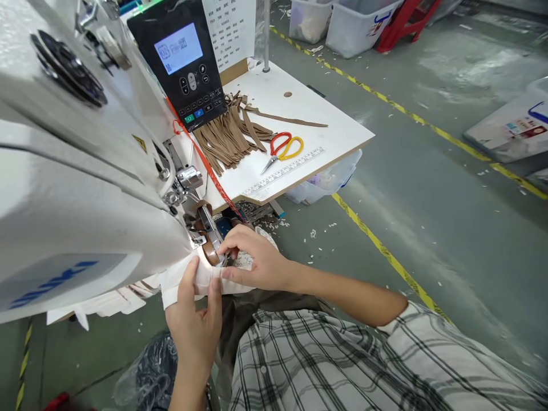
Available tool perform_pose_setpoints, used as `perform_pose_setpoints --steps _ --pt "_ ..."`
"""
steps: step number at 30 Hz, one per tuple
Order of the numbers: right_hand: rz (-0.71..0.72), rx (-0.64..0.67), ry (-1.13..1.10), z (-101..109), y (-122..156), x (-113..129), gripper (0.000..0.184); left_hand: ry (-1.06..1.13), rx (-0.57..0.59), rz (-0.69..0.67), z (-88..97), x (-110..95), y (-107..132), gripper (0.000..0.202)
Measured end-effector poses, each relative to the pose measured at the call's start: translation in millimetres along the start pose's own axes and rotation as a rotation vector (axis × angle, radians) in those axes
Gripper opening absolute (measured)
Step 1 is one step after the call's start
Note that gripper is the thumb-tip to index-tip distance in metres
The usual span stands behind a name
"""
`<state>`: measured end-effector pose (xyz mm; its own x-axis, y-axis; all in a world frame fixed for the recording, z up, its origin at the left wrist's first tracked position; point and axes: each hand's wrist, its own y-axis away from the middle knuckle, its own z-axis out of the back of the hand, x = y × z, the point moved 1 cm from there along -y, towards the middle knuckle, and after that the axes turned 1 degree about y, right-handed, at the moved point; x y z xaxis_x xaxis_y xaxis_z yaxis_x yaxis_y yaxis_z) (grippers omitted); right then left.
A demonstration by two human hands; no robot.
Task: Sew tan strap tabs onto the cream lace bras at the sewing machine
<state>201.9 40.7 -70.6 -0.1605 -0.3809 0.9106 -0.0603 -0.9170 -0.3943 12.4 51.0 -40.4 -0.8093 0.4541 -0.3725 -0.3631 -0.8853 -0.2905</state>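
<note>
A white sewing machine (72, 188) fills the left of the head view. Under its needle area lies a white fabric piece (201, 281) with a brown strap (209, 251) on it. My left hand (194, 325) pinches the near edge of the white fabric between thumb and forefinger. My right hand (252, 260) presses its fingertips together on the fabric and the brown strap right beside the presser foot (192, 220). Both hands are closed on the work.
A black control panel (184, 60) stands behind the machine. On the white table (342, 134) lie a pile of brown strips (226, 140), red-and-yellow scissors (282, 149) and a printed ruler (286, 171). Clear plastic bins (355, 25) stand on the grey floor with a yellow line (385, 251).
</note>
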Motion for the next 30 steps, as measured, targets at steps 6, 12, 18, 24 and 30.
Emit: perform_pose_setpoints --steps 6,12,18,24,30 --pt "-0.115 0.0 0.03 -1 9 4 0.037 -0.034 -0.022 0.024 -2.8 -2 4 0.074" --pt "-0.321 0.02 -0.072 -10 33 14 0.034 0.059 0.034 -0.115 -13.9 -23 40 0.085" --pt "-0.405 -0.012 -0.175 -11 46 19 0.018 0.166 0.107 -0.144 -26.1 -47 77 0.088" --pt "-0.34 -0.016 -0.1 1 47 24 0.017 0.408 0.365 -0.007 -15.1 -33 77 0.062" --pt "-0.223 0.141 0.007 7 47 27 0.013 0.345 0.08 -0.293 16.4 -13 41 0.048"
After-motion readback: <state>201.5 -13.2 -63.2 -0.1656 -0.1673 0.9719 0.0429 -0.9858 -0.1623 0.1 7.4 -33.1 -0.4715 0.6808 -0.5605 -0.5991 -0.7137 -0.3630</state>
